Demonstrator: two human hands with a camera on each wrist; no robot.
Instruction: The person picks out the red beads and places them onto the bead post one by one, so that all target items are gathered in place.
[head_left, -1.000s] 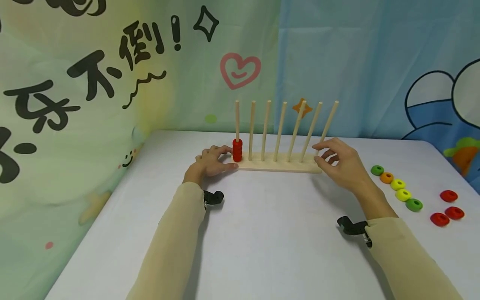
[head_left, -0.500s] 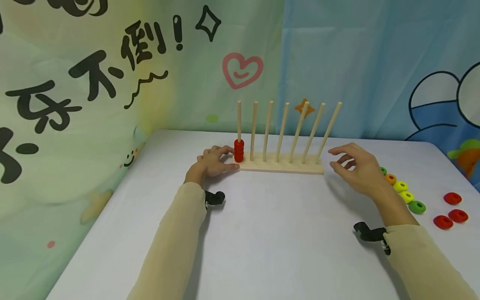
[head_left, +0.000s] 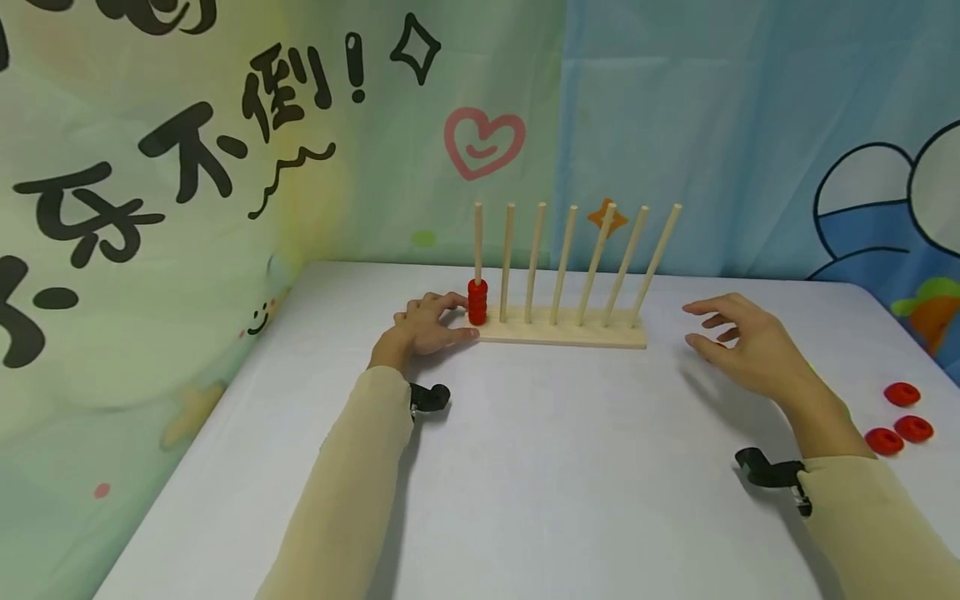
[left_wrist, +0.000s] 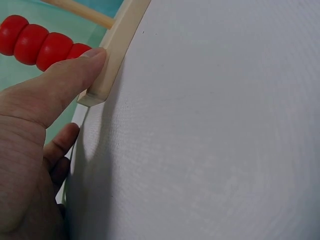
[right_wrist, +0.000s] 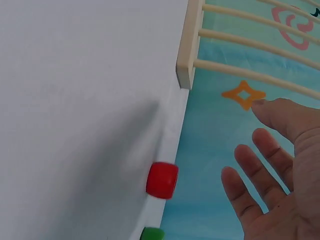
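Note:
A light wooden peg rack (head_left: 558,336) with several upright pegs stands toward the back of the table. Red beads (head_left: 477,302) are stacked on its leftmost peg; the other pegs are bare. My left hand (head_left: 431,323) holds the left end of the base, with the thumb (left_wrist: 92,62) on its front edge and the index finger reaching behind the bead stack. My right hand (head_left: 750,346) hovers to the right of the rack, holding nothing, thumb and fingers apart. A red bead (right_wrist: 162,180) and part of a green bead (right_wrist: 152,233) appear below the rack end in the right wrist view.
Loose red beads (head_left: 902,394) lie at the right of the table. The right hand and forearm hide most of the row of green, orange and yellow beads. A printed cloth (head_left: 645,108) hangs behind the white table (head_left: 562,483).
My right hand has moved away from the rack's right end, to the right and slightly toward me, covering the coloured bead row. The left hand stays at the base.

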